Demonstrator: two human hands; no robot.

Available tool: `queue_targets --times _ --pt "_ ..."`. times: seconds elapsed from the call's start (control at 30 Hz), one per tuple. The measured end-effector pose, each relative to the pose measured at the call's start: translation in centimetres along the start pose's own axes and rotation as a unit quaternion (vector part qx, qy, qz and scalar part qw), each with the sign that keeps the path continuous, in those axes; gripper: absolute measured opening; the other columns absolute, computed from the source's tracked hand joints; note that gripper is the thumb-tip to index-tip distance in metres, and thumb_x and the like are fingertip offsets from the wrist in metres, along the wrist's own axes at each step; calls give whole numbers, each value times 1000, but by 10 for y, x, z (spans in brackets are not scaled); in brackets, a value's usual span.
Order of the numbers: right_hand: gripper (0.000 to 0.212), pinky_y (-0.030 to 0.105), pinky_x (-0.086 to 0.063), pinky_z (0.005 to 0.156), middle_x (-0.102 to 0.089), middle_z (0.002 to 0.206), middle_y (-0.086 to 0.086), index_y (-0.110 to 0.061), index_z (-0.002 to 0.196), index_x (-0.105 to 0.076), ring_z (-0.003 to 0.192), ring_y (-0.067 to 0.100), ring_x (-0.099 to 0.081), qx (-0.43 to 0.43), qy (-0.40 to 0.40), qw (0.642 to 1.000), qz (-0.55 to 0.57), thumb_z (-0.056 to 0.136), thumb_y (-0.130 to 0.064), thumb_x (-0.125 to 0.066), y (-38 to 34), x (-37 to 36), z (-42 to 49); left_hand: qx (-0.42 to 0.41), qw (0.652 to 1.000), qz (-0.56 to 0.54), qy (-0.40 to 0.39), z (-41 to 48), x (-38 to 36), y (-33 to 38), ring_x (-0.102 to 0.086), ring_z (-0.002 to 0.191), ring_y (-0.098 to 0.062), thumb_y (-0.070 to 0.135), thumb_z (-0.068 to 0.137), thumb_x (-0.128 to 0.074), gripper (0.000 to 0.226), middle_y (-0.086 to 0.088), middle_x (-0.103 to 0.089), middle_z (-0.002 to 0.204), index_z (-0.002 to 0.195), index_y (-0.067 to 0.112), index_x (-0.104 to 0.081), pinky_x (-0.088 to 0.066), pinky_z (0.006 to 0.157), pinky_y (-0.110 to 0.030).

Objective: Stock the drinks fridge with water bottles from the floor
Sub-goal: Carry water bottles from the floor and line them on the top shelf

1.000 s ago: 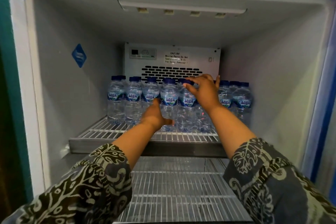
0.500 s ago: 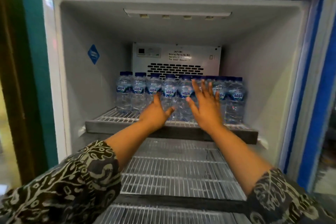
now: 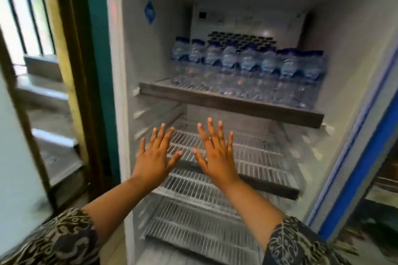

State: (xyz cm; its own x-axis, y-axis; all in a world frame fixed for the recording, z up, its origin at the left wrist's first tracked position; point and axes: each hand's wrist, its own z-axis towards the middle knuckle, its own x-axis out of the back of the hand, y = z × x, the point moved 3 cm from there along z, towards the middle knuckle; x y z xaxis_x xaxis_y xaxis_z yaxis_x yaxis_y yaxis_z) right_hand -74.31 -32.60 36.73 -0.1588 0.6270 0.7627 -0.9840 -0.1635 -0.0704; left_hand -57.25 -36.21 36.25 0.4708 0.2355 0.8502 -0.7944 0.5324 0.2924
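The drinks fridge stands open in front of me. Several small clear water bottles [image 3: 247,66] with blue caps and blue labels stand in rows on its top wire shelf [image 3: 232,103]. My left hand [image 3: 154,155] and my right hand [image 3: 215,153] hover side by side in front of the lower shelves, palms forward, fingers spread, holding nothing. Both hands are well below the bottles and apart from them. The picture is blurred by motion.
Two bare wire shelves [image 3: 247,161] lie below the stocked one. The fridge's blue-edged frame [image 3: 353,178] runs down the right. A teal and brown door frame [image 3: 86,71] is at the left, with steps [image 3: 53,140] beyond it.
Both hands have come off the bottles and drawn back and down, out of the top shelf. The view has pulled away from the fridge and tilted left.
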Motion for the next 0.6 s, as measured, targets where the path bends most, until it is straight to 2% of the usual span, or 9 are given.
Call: queue_targets --times 0.1,0.23,0.33,0.47,0.6 --pt "65 37 26 111 8 158 -2 -33 148 2 142 13 24 23 -66 997 43 93 -59 -18 -28 -40 -29 64 997 14 -47 -52 -21 -39 22 139 -13 84 56 25 100 6 28 148 140 31 21 14 112 -37" --pt "66 54 8 111 -2 158 1 -33 148 -5 144 19 12 49 -152 984 79 90 -64 -11 -80 -100 -64 158 981 5 -110 -129 -50 -101 10 146 -17 86 52 25 116 1 12 158 150 28 3 3 117 -42" --pt "68 51 8 112 5 157 -2 -36 148 0 143 19 16 73 -231 964 109 89 -66 -13 -125 -141 -87 221 962 3 -161 -190 -66 -145 10 146 -18 87 47 28 122 0 12 159 150 28 2 2 117 -40" --pt "68 47 13 114 27 150 -10 -42 141 14 139 15 31 90 -351 919 155 82 -65 -9 -190 -195 -123 303 927 -19 -219 -273 -71 -197 22 138 -12 89 41 28 125 6 24 149 149 30 9 6 117 -39" --pt "71 47 9 115 28 150 -10 -42 141 18 136 12 33 101 -433 881 163 79 -67 -6 -246 -246 -161 357 892 -43 -275 -345 -70 -239 22 139 -16 87 51 15 113 3 27 149 149 30 10 6 117 -40"
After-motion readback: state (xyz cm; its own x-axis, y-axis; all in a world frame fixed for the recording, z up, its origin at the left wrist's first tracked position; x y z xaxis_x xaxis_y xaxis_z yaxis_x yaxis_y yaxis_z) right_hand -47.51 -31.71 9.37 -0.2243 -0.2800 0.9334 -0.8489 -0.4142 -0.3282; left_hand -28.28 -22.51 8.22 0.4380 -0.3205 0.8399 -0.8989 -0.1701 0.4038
